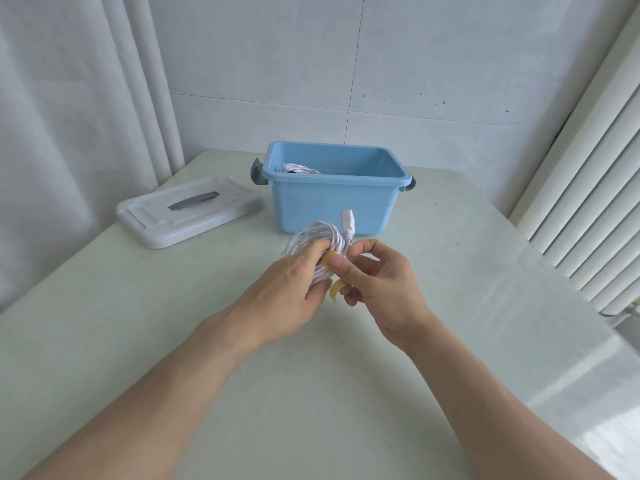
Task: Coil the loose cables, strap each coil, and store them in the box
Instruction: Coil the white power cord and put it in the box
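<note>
L hand (294, 282) grips white coil (317, 242) to keep loops together; R hand (372, 277) pinches yellow strap (335, 289) for wrapping.

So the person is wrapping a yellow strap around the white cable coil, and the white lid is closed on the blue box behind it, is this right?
Not quite. The white lid is not on the blue box; it lies on the table to the box's left, and the box stands open. The head view shows this. The rest holds: both hands work a yellow strap around the white cable coil.
</note>
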